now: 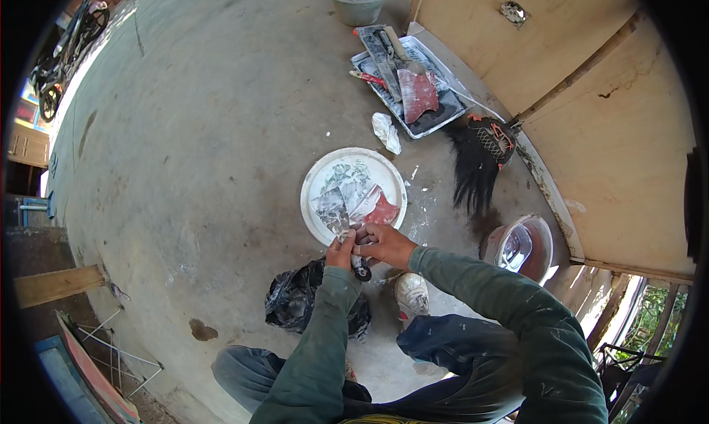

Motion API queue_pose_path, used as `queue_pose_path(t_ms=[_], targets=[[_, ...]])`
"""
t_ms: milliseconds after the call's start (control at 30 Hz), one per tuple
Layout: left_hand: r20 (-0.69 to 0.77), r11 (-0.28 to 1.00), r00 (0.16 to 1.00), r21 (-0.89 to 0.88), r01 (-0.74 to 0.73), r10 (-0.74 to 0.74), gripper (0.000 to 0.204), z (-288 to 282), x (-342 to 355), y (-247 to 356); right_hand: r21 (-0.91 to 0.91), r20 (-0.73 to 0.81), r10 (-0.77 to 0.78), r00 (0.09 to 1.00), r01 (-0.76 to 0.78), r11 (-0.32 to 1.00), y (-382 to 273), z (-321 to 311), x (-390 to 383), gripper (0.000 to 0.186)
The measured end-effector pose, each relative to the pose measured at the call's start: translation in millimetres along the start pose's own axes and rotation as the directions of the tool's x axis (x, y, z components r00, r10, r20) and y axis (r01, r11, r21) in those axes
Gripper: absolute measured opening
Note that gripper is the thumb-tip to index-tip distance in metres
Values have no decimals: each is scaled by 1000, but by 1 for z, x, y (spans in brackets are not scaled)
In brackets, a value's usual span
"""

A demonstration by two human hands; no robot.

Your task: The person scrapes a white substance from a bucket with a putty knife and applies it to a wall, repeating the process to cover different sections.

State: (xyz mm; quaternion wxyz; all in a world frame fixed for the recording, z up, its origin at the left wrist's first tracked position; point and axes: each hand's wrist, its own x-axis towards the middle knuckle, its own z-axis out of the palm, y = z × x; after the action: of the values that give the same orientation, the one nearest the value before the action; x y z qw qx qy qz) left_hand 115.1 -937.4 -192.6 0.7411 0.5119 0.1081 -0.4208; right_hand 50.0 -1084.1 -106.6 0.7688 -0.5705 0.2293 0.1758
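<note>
Fingers of the left hand (340,252) are closed around the handle of a scraper (331,210); those of the right hand (391,247) are bent in beside them, tips meeting near the handle, though whether they grip it cannot be told. Concrete floor (185,128) spreads widest to the left, giving broad room for moving; on the right, a pale wooden panel (628,106) bounds the space with a slanting lower edge. Along that edge sit a shallow tray (450,108) loaded with tools, a black-bristled broom head (476,165) and a round bucket (544,255) of liquid. Crumpled black plastic bag (289,298) lies close by the left forearm, nearer the body than the round white plate (325,170). Scraper extends over the plate's near rim: blade flat, flared, grey, mottled with pale smears; handle ends in a dark rounded butt toward the body. On the plate, white paste-like residue and a red, white-smeared spreader (382,210) lie just right of the blade. Beyond the plate, a creased white wad (385,133).
</note>
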Motion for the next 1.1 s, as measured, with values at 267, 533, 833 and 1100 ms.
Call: queue_pose_path(t_ms=[267, 533, 833, 1100], targets=[[-219, 908, 969, 372, 195, -119, 26, -39, 2, 12, -851, -493, -413, 766, -325, 413, 59, -55, 36, 50], [-243, 653, 929, 758, 3, 278, 29, -111, 48, -45, -730, -683, -406, 608, -545, 413, 61, -30, 64, 58], [-75, 235, 945, 972, -2, 318, 34, -71, 31, 0, -480, -785, -423, 453, -12, 877, 7, -82, 49, 26], [-149, 92, 972, 987, 134, 180, 30, -41, 34, 36, -631, -771, -419, 480, -478, 611, 33, -70, 72, 27]])
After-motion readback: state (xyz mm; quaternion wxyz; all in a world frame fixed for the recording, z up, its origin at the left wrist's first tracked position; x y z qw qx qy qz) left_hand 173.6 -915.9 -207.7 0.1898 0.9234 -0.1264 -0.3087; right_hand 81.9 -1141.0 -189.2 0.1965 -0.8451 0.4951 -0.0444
